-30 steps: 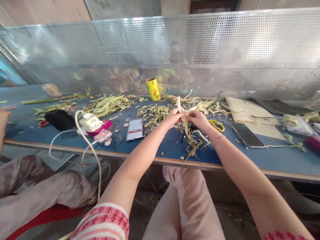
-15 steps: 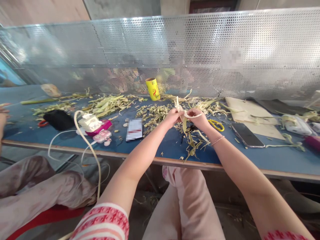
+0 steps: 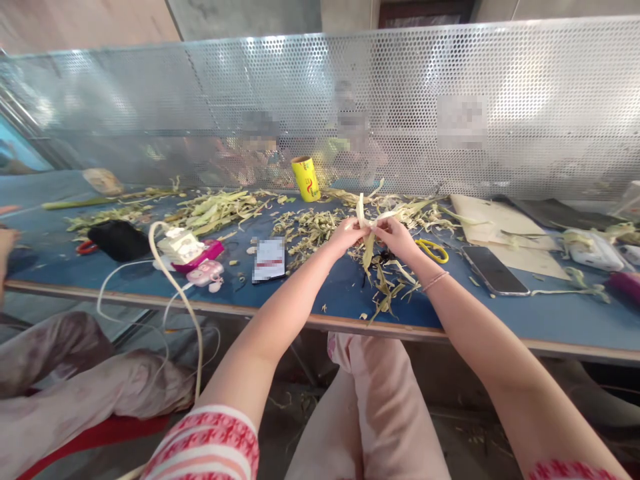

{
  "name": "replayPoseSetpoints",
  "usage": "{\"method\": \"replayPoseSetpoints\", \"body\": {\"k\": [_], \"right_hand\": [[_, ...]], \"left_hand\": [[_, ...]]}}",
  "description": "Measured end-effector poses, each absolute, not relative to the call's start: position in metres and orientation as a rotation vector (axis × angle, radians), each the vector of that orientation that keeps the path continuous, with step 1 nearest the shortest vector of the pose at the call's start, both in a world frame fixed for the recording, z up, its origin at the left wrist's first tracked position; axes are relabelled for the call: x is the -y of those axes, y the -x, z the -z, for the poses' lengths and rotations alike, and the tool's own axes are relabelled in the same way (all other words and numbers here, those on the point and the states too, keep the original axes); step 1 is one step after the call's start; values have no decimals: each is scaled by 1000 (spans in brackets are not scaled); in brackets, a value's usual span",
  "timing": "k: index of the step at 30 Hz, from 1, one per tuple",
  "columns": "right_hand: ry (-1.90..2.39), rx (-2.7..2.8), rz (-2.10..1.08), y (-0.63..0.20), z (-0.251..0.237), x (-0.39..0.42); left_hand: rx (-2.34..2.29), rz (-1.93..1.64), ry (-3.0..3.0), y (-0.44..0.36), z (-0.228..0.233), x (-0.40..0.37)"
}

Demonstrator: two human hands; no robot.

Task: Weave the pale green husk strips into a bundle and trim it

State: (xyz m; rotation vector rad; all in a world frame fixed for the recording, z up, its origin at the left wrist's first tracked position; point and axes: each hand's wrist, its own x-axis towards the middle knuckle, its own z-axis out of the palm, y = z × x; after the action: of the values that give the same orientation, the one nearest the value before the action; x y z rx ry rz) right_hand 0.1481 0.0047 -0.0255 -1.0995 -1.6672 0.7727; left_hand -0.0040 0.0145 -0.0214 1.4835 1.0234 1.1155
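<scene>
Above the middle of the blue tabletop (image 3: 310, 293), we find the left hand (image 3: 347, 235) and right hand (image 3: 395, 237) meeting, each grip pinched closed on the same pale leaf strip (image 3: 361, 212), which stands up between the fingertips and trails down toward a litter of leaf scraps (image 3: 387, 283). Yellow scissors (image 3: 434, 250) lie just beside the right wrist, a phone (image 3: 495, 270) further right, and a yellow can (image 3: 306, 178) behind.

A long blue-topped bench (image 3: 310, 293) carries heaps of pale leaf strips (image 3: 220, 208) along its far edge. A yellow can (image 3: 306, 178) stands there too. Near the front edge lie a card (image 3: 269, 259), a phone (image 3: 494, 269), yellow scissors (image 3: 434, 250) and white chargers (image 3: 181, 245) with trailing cables.
</scene>
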Motion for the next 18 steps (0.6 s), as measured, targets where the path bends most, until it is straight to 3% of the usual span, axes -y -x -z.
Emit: {"method": "replayPoseSetpoints", "body": {"k": [18], "right_hand": [[1119, 1734, -671, -151, 31, -13]], "left_hand": [[-1109, -1055, -1598, 0, 18, -10]]}}
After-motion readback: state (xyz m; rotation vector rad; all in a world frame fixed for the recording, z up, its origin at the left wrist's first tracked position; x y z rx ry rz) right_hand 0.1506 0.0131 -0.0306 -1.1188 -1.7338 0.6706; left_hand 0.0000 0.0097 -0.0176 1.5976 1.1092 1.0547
